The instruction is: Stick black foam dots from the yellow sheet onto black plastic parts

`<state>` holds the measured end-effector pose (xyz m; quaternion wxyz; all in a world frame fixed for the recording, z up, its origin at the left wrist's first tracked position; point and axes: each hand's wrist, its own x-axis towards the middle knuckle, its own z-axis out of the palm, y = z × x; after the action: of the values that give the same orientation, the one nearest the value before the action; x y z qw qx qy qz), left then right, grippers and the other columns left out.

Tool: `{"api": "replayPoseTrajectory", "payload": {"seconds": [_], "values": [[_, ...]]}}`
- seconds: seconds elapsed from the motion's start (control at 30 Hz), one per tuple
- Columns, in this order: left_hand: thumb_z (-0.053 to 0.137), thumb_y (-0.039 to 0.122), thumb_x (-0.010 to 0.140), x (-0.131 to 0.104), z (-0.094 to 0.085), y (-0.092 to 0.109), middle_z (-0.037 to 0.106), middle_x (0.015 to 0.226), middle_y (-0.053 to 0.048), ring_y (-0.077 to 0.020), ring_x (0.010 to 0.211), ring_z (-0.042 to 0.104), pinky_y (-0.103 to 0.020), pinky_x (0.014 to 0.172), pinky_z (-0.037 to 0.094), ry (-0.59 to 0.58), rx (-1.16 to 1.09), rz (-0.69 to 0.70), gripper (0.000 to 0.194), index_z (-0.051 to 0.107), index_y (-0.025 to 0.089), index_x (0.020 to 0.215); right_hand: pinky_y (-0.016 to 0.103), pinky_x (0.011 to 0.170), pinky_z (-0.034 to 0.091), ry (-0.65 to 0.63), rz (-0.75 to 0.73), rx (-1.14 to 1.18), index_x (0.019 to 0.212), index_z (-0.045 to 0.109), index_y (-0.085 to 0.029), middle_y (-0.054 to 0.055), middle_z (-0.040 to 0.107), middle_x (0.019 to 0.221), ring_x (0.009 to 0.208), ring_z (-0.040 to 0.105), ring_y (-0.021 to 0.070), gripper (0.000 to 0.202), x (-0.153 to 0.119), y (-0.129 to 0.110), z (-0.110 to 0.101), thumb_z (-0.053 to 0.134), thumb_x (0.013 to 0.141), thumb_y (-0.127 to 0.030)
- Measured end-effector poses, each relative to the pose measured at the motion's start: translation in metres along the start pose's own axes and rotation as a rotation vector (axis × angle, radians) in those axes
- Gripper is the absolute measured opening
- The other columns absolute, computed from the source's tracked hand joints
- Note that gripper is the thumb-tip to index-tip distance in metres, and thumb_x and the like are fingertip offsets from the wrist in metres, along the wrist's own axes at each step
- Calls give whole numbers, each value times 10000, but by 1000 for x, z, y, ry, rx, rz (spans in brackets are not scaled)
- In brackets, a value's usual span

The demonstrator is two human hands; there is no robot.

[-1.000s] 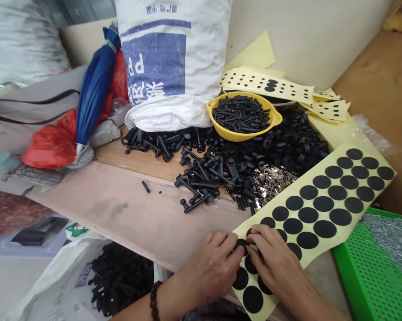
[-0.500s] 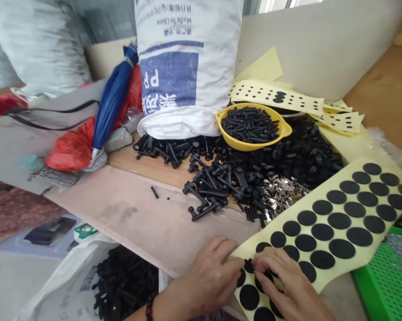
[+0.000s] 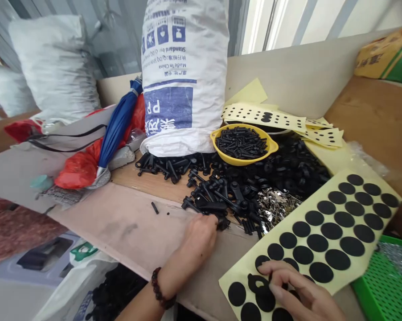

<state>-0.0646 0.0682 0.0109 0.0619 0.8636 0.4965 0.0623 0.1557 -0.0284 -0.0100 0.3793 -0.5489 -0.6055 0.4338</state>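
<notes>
My left hand (image 3: 201, 238), with a beaded bracelet on its wrist, reaches to the near edge of the pile of black plastic rods (image 3: 217, 191). Its fingers are bent over the parts, and their tips are hidden. My right hand (image 3: 294, 285) rests over the near end of a yellow sheet (image 3: 246, 263) with rows of black round pads. Its thumb and fingers close on a black ring-shaped part (image 3: 258, 283) lying on the sheet. Beside the rods is a heap of small metal pieces (image 3: 276, 205).
Behind the pile stand a yellow bowl (image 3: 244, 161) of black screws and a large white sack (image 3: 184, 53). A blue umbrella (image 3: 119, 120) and red bag (image 3: 79, 169) lie left. A green tray (image 3: 384, 281) sits right.
My left hand has moved from the sheet up to the rods. My right hand has shifted slightly right, and the ring-shaped part now shows beneath its fingers. The view has tilted upward.
</notes>
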Motion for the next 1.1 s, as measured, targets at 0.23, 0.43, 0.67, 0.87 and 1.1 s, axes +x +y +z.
{"api": "replayPoseTrajectory", "payload": {"seconds": [0.23, 0.43, 0.67, 0.87, 1.1], "values": [[540, 224, 828, -10, 6, 16, 625, 1041, -127, -282, 965, 562, -408, 797, 490, -22, -116, 85, 411, 456, 133, 1221, 320, 736, 539, 129, 207, 252, 590, 588, -200, 114, 679, 1049, 967, 629, 286, 286, 6, 1, -3, 629, 748, -435], [432, 18, 691, 0, -2, 26, 634, 917, -93, -242, 880, 575, -370, 778, 463, -106, -416, -39, 399, 556, 145, 1048, 355, 731, 542, 127, 220, 270, 583, 593, -194, 133, 670, 1064, 958, 627, 307, 301, 4, 6, -7, 639, 746, -443], [578, 194, 583, -4, 6, 48, 630, 710, -12, -96, 557, 527, -187, 506, 374, -524, -1594, -384, 363, 555, 144, 941, 356, 711, 530, 149, 252, 427, 580, 565, -192, 106, 650, 1048, 908, 620, 286, 304, -2, -8, -12, 645, 732, -442], [572, 171, 549, -5, 24, 62, 654, 697, -7, -94, 498, 562, -183, 475, 381, -556, -1627, -424, 481, 620, 121, 1025, 349, 685, 493, 175, 277, 489, 593, 587, -184, 98, 649, 992, 855, 609, 272, 296, -5, -8, -9, 669, 714, -442], [580, 179, 646, -7, 10, 65, 629, 732, -13, -86, 541, 552, -167, 495, 373, -580, -1604, -364, 326, 673, 138, 956, 305, 679, 465, 184, 281, 489, 572, 571, -189, 73, 648, 960, 859, 594, 243, 275, -6, 2, -8, 675, 727, -391]]}}
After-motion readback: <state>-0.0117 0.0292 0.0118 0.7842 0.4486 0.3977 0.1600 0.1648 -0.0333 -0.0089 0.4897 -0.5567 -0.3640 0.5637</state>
